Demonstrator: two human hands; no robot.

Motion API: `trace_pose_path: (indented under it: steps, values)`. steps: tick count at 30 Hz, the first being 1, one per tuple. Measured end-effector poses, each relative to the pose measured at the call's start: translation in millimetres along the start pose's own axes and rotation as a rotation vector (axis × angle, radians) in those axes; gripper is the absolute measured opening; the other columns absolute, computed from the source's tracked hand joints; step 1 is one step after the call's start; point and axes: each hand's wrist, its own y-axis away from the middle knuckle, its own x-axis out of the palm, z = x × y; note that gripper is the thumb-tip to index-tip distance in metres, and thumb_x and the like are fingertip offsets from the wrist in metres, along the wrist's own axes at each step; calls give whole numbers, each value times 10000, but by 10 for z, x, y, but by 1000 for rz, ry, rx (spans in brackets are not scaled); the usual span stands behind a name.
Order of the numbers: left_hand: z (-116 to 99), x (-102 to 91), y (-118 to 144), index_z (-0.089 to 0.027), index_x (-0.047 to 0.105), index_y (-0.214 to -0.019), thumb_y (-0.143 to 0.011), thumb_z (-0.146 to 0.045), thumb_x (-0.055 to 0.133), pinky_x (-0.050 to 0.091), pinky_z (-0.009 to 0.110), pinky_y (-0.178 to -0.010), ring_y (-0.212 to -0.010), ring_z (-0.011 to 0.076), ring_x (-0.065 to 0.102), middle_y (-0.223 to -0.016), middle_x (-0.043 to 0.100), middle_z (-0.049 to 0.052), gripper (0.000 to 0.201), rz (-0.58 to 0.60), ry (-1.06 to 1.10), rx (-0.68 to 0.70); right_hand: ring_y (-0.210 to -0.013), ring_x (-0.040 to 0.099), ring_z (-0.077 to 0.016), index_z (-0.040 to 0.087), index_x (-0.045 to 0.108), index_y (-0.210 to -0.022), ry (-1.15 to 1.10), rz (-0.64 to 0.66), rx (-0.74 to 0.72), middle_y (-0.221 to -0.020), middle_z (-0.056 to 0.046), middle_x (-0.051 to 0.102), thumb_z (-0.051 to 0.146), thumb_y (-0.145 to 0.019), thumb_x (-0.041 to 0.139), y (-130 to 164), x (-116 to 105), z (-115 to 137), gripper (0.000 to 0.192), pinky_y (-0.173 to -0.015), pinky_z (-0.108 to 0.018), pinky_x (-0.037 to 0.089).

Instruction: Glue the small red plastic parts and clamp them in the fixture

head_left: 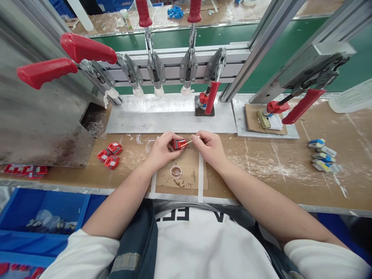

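My left hand [166,149] grips a small red and grey plastic part [179,144] between thumb and fingers, above the cardboard-topped bench. In my right hand [209,146] a thin pale stick [187,142] is pinched, its tip at the red part. Just below the hands sits a small round clear dish [176,171] with a little liquid in it, on a piece of cardboard [188,182] with dark spots. Several similar red parts [111,155] lie to the left of my left hand.
Toggle clamps with red handles [213,97] line a metal frame behind a metal plate [168,122]. One more clamp [303,106] presses on a stack at the right. Blue-and-white parts [323,155] lie far right. Blue bins [43,217] stand below the bench's left edge.
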Motion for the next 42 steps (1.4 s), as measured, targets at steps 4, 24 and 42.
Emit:
trace_pose_path:
  steps: [4,24,42]
  values:
    - [-5,0,1,-203,722,-1067,-797,-206,783,549,261,-701,-872,164,671,-1046,673,48,277,-5,2,1,-555,332,-119,223,462,-597,31,-41,5,-550,44,365,431,-880,609,-10,-27,-15,381,-551,-283,255]
    - [-39,-13,6,-210,724,-1043,-793,-244,797,533,255,-677,-811,149,656,-986,668,31,262,7,-73,16,-553,350,-134,237,416,-629,208,-81,-214,-565,34,385,427,-978,537,-16,-109,70,415,-583,-306,296]
    - [-99,-148,-104,-213,783,-1146,-658,-451,946,664,406,-874,-933,251,752,-1113,811,69,567,-210,274,-279,-838,676,-182,198,702,-1005,929,289,-230,-985,-60,731,607,-1053,537,387,-879,304,443,-637,-300,360]
